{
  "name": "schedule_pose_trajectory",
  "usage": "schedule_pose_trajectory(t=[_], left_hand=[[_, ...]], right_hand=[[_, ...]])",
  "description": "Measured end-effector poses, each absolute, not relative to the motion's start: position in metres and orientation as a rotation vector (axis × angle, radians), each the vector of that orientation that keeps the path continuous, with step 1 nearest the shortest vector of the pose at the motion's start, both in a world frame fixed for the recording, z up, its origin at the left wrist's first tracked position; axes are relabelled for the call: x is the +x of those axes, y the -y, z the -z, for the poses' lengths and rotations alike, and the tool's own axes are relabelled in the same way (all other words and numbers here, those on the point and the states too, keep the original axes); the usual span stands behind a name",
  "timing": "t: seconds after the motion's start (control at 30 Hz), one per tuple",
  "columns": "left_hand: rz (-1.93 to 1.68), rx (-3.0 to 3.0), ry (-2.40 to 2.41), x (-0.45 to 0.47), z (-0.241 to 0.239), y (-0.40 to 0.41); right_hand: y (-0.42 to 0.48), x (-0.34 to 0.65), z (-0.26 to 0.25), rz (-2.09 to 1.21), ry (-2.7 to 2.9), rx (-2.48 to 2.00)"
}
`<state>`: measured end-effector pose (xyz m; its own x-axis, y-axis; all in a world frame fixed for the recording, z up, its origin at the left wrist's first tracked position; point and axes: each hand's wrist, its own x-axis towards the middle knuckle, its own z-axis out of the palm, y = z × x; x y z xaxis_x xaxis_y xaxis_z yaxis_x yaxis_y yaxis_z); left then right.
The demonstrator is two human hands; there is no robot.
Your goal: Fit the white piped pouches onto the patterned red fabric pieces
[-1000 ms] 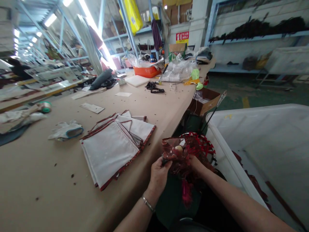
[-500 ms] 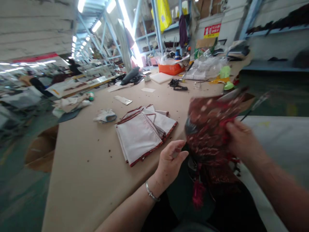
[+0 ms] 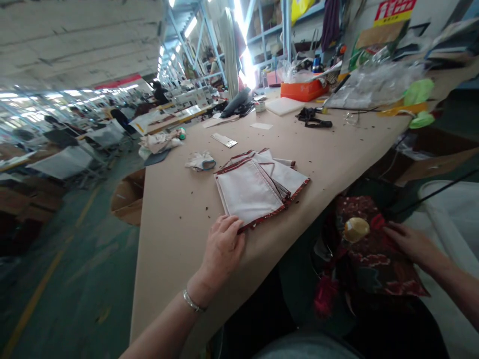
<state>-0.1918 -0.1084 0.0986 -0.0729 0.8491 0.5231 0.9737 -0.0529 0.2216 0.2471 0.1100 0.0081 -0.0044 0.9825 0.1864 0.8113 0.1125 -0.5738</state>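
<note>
White fabric panels with dark red trim (image 3: 254, 189), stacked, look light and limp; my left hand (image 3: 223, 248) lies flat, fingers spread, gripping nothing, fingertips on near corner, where I'd pinch the hem.

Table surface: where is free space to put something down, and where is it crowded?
The table is bare left of the stack of white cloth pieces, near the left hand. Another bare strip lies between that stack and the black straps. The far end around the orange tray and clear plastic bags is crowded.
</note>
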Motion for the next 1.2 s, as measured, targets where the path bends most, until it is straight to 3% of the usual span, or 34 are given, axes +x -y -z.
schedule_pose_trajectory(t=[0.1, 0.2, 0.33, 0.4, 0.57, 0.77, 1.2], left_hand=[[0.728, -1.967, 2.022, -0.191, -0.099, 0.105], [0.637, -1.96, 2.025, -0.191, -0.101, 0.102], [0.435, -2.006, 2.0, -0.191, -0.107, 0.103], [0.392, -2.003, 1.972, -0.19, -0.11, 0.105], [0.364, -2.008, 1.924, -0.191, -0.112, 0.104], [0.176, -2.005, 1.933, -0.193, -0.114, 0.098], [0.117, -1.861, 2.002, -0.194, -0.144, 0.086]], right_hand=[[-0.11, 0.243, -0.007, -0.577, 1.805, -1.941], [-0.092, 0.216, -0.052, -0.441, 1.678, -1.791], [-0.038, 0.157, -0.128, -0.153, 1.734, -1.16], [-0.009, 0.128, -0.15, -0.172, 1.89, -0.753], [0.028, 0.075, -0.146, -0.364, 2.251, -0.275], [0.022, 0.034, -0.124, -0.482, 2.341, -0.202], [-0.008, -0.076, -0.144, -0.042, 2.689, -0.521]])
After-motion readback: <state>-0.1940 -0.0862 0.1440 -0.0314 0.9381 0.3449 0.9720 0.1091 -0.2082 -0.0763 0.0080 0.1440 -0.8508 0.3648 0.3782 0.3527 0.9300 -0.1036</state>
